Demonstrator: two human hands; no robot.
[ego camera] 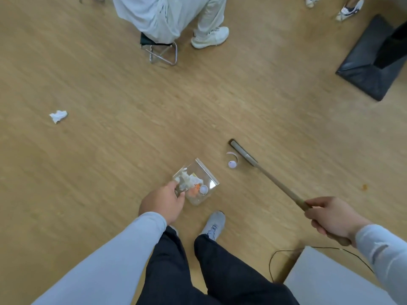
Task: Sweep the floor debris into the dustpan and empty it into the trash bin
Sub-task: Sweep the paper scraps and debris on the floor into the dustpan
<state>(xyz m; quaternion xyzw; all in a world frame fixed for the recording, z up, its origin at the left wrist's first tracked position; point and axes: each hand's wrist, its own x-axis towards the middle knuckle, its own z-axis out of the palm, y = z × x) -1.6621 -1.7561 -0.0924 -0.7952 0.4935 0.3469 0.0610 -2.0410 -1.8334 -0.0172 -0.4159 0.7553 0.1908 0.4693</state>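
On the wood floor (132, 106) just ahead of the wearer's shoe (213, 224), clear dustpan (199, 181) sits low, loaded with crumpled paper, an orange scrap and a small white ball (203, 189). Left hand (164, 200) grip closed on the dustpan's near-left edge. Right hand (332, 217) grip wrapped round the wooden broom handle (284, 190); broom head (242, 154) is on the floor, right of and slightly beyond the pan. Second white ball (232, 164) and a curled paper strip (231, 154) lie just beside the head, on its left, apart from the pan. Crumpled tissue (58, 116) far left, well apart. Black trash bin (372, 62) far right. Folding stool (161, 50) with a seated person at far centre.
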